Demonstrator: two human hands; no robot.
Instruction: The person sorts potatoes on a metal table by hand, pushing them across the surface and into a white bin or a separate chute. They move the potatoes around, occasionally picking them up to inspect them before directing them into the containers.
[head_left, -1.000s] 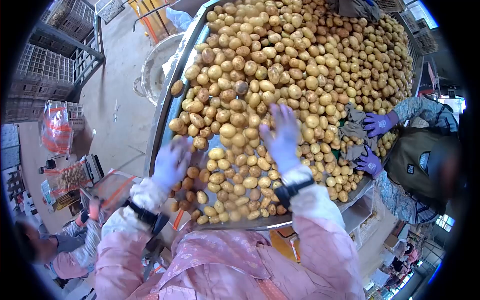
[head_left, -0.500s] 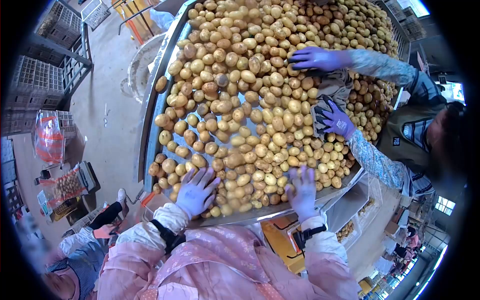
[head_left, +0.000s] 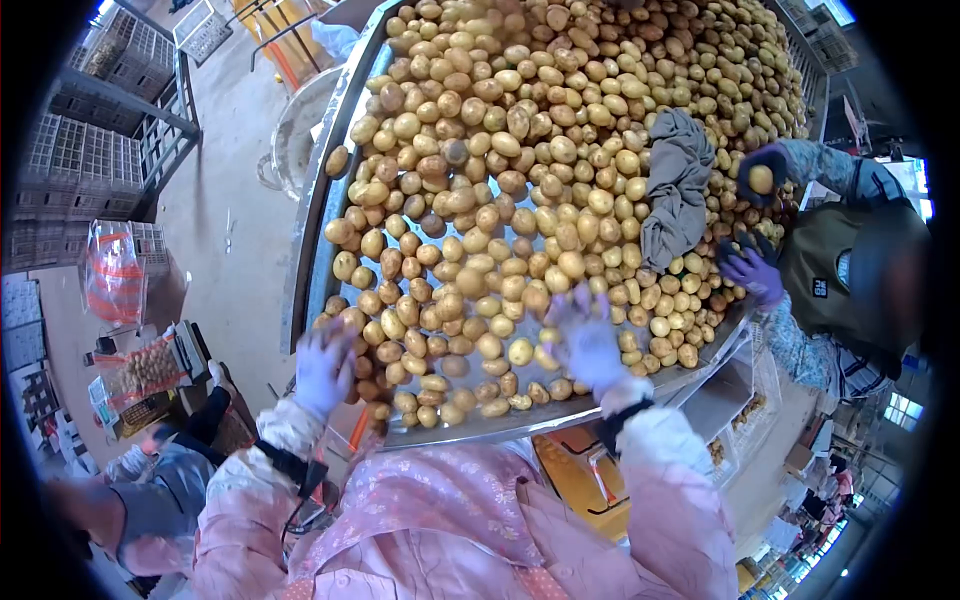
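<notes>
Yellow-brown potatoes (head_left: 480, 290) cover a metal sorting table (head_left: 480, 430) in front of me. My left hand (head_left: 325, 370), in a lavender glove, is at the table's front left corner beside several potatoes. Its fingers are stretched out and hold nothing that I can see. Over the front middle of the table, my right hand (head_left: 585, 345) in a matching glove is spread, its fingertips against potatoes. Both gloves are slightly blurred. A crumpled grey cloth (head_left: 678, 185) lies on the potatoes, beyond and to the right of my right hand.
Across the right side, a co-worker in purple and black gloves holds a potato (head_left: 761, 180). A yellow crate (head_left: 585, 485) stands below the table's front edge. Stacked plastic crates (head_left: 75, 165) and a bag of potatoes (head_left: 145, 370) are at the left. Another person sits at lower left.
My left hand has moved left to the corner, and my right hand slightly left and farther in. The co-worker's hands have left the cloth and drawn back right, one now holding a potato.
</notes>
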